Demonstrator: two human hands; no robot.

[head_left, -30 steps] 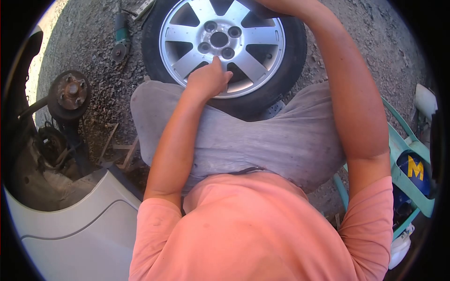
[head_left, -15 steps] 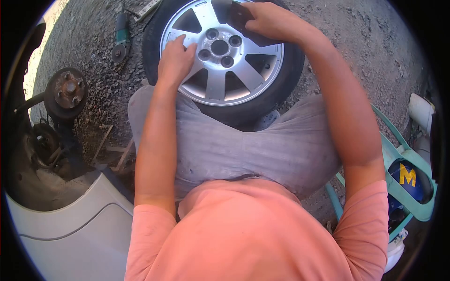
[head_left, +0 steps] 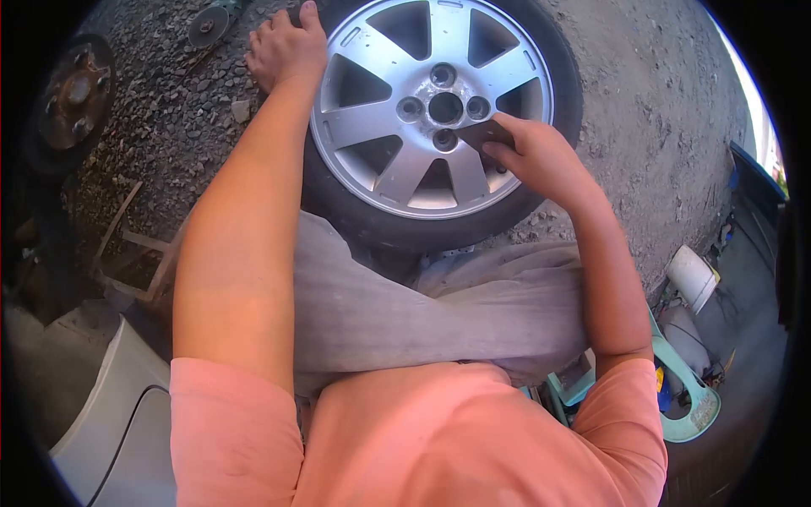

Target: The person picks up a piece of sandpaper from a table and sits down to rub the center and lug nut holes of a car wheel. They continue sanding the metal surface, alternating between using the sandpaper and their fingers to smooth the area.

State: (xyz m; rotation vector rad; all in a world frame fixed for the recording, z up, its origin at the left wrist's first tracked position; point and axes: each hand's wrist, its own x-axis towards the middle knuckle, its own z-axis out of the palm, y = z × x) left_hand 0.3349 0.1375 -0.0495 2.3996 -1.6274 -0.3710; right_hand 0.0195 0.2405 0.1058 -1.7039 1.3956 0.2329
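Note:
A silver alloy wheel (head_left: pixel 405 173) with a black tire (head_left: pixel 456 235) lies flat on the ground before my knees. My left hand (head_left: pixel 287 49) rests on the tire's left edge, thumb raised and fingers spread over the side. Pinched between the thumb and fingers of my right hand (head_left: pixel 536 160) is a thin dark flat piece (head_left: pixel 483 133). It touches or hovers over a spoke at the lower right of the hub hole; which of these is not clear.
At the far left are a rusty wheel hub (head_left: pixel 78 86) and a pale car panel (head_left: pixel 127 414). A grinder disc (head_left: pixel 208 27) lies on gravel at the upper left. On the right are a white container (head_left: pixel 693 277) and a green plastic frame (head_left: pixel 697 406).
My left hand has gone from the rim face to the tire's left edge. My right hand has moved from the rim's top to near the hub with the dark piece. The view has shifted.

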